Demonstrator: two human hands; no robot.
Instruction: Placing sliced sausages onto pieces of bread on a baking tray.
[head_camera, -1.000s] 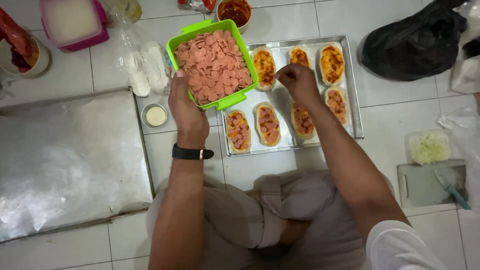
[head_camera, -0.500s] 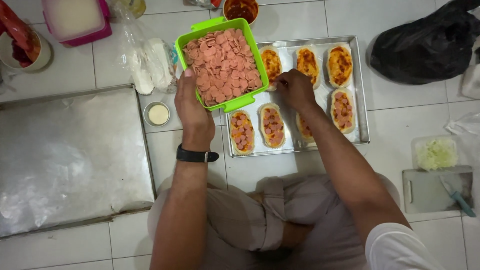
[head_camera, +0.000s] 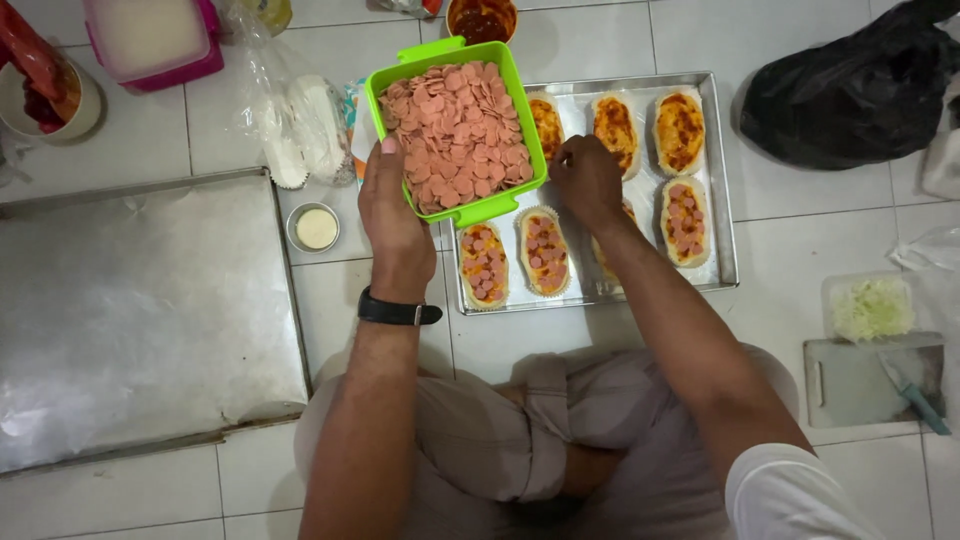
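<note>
My left hand (head_camera: 393, 215) grips the near edge of a green box (head_camera: 455, 128) full of pink sausage slices and holds it above the left end of a metal baking tray (head_camera: 722, 180). Oblong breads with red sauce fill the tray, and those in the near row (head_camera: 544, 250) carry sausage slices. My right hand (head_camera: 587, 180) hovers over the tray's middle with fingers pinched together beside the box; anything between them is hidden. A black watch (head_camera: 398, 311) is on my left wrist.
A large empty metal tray (head_camera: 140, 320) lies at the left on the tiled floor. Behind it stand a pink-rimmed box (head_camera: 150, 35), plastic bags and a small white cup (head_camera: 316, 228). At right sit a black bag (head_camera: 850, 90), chopped greens (head_camera: 872, 308) and a cutting board with knife (head_camera: 880, 380).
My right hand has moved left from the back row of breads towards the green box. My left hand still holds the box.
</note>
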